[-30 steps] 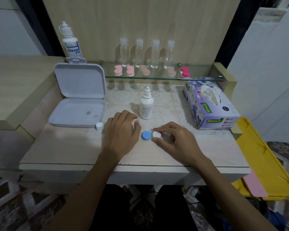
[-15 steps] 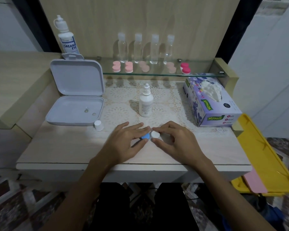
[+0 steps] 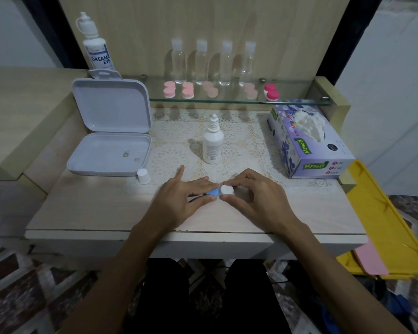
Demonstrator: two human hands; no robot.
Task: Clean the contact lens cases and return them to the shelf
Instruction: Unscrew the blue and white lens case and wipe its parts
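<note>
Hands both down on the table (image 3: 87,208) near its front edge: left hand (image 3: 179,201) pinches the blue cap (image 3: 212,192) of the lens case, right hand (image 3: 256,198) grips the white cap (image 3: 226,189), so the little case sits right between them. Smooth round plastic lids. Behind stands a white dropper bottle (image 3: 212,143) on a lacy mat (image 3: 174,141), and pink cases (image 3: 188,90) line the glass shelf (image 3: 227,101).

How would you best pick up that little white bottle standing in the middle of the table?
Grip the small white bottle around its straight, wider body, from the front: it stands upright, its nozzle top is narrow, and the side towards the hands looks clear.
</note>
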